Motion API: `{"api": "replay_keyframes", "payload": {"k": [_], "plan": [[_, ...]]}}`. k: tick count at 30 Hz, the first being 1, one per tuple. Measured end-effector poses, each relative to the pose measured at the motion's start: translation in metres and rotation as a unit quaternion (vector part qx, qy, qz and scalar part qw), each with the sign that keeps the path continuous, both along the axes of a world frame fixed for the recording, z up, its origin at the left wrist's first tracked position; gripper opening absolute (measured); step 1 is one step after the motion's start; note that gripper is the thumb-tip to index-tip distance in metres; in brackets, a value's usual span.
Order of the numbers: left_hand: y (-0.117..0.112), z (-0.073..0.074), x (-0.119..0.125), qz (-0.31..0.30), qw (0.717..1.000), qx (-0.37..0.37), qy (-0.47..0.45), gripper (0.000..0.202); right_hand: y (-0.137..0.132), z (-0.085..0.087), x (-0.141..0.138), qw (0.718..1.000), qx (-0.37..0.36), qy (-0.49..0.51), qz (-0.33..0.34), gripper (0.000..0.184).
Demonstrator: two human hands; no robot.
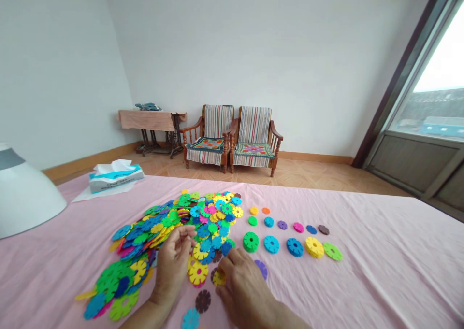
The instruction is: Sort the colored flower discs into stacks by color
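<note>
Heap of discs (154, 236) around left hand (174, 257), just beside right hand (243, 281)

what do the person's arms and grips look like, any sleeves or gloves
The left grip and right grip are ungloved human hands. The left forearm and right forearm show no sleeve, and no watch, bracelet or ring is visible.
</note>
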State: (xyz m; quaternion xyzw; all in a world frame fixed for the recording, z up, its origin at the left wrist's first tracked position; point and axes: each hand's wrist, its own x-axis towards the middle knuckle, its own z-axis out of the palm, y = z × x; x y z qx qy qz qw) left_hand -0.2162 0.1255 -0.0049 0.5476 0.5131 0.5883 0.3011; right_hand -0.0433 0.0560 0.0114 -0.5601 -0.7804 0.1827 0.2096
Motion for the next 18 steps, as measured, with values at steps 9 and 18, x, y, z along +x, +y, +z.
{"api": "replay_keyframes", "payload": {"k": [9, 18], "plan": [[0.0008, -0.0025, -0.0006, -0.008, 1.000, 0.004, 0.006, 0.022, -0.0024, 0.0000, 0.0027, 1.000, -0.015, 0.021, -0.014, 0.022], [-0.0019, 0.0008, 0.0007, -0.007, 1.000, 0.002, 0.010, 0.021, -0.0047, -0.0050, -0.0004, 0.998, -0.002, 0.052, -0.025, 0.026]]}}
